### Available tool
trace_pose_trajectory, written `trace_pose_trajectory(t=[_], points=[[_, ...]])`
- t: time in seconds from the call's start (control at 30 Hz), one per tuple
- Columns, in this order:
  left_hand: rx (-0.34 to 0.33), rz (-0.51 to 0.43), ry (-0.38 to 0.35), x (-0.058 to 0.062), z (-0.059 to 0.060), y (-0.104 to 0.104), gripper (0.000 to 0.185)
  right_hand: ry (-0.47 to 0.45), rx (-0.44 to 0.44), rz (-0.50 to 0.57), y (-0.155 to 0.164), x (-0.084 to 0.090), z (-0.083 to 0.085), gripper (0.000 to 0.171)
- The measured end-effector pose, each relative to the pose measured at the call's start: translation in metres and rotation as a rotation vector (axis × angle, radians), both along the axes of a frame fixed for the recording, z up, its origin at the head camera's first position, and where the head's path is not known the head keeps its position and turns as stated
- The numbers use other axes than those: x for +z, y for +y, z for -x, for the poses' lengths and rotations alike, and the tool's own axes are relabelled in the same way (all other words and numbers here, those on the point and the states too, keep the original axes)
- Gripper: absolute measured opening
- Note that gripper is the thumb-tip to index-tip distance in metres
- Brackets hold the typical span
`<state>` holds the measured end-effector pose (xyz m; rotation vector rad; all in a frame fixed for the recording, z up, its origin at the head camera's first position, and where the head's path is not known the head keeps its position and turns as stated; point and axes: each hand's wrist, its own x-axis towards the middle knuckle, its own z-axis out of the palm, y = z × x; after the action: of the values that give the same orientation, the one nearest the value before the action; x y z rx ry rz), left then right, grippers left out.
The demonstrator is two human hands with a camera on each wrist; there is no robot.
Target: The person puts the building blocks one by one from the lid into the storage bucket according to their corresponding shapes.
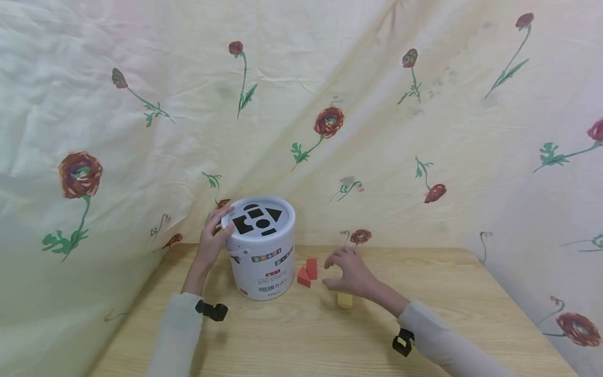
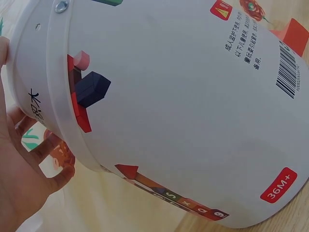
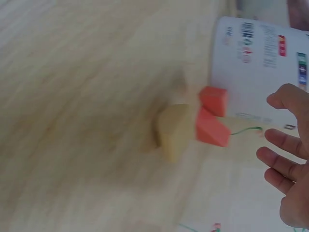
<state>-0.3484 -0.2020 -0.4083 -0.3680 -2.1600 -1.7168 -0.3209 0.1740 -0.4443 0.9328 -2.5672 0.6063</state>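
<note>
A white bucket (image 1: 262, 262) with printed sides stands upright, its lid (image 1: 259, 212) cut with several shaped holes, among them a triangle, a circle and a rectangle. My left hand (image 1: 214, 238) rests against the lid's left edge, fingers and thumb spread along the rim. To the right of the bucket, my right hand (image 1: 350, 273) hovers over the table with thumb and fingers apart, holding nothing. Just below it lies a yellow block (image 1: 345, 300), blurred in the right wrist view. Two red blocks (image 1: 311, 268) lie close together between the bucket and the right hand.
The light wooden table (image 1: 414, 324) meets a flower-printed cloth (image 1: 367, 157) along its back and sides. A white handle strap (image 2: 62, 92) runs round the bucket below the lid. Dark camera mounts sit on both wrists.
</note>
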Motion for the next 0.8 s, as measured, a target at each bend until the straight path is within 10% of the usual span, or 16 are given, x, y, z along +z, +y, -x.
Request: trace_pose_trajectory(t=[0.8], points=[[0.021, 0.029, -0.007, -0.001, 0.002, -0.001, 0.053, -0.161, 0.020, -0.187, 0.042, -0.032, -0.010, 0.021]])
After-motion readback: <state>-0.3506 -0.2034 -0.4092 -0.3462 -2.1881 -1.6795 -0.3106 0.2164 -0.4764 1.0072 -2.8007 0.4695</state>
